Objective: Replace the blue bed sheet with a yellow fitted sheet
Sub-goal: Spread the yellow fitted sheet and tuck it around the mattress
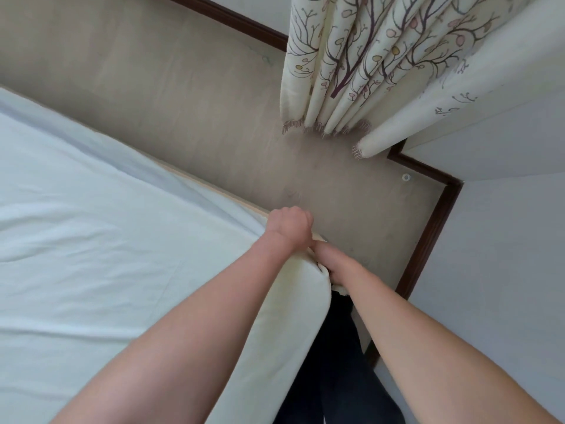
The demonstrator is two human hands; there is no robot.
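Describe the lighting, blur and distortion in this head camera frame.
Head view: soft, even daylight with no glare; the sheet shows only faint crease shadows; wide-angle distortion bends the baseboard and curtain; the left hand and right hand look slightly soft.

Pale yellow sheet (107, 240); cream branch-patterned curtain (351, 65)

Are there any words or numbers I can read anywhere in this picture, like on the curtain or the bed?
None: no words, numbers, labels or signs show anywhere.
The curtain has only printed branches and buds, no letters.
The pale sheet on the bed is plain, with no tag in sight.
The small round thing on the floor is too small to tell if it carries any marking.
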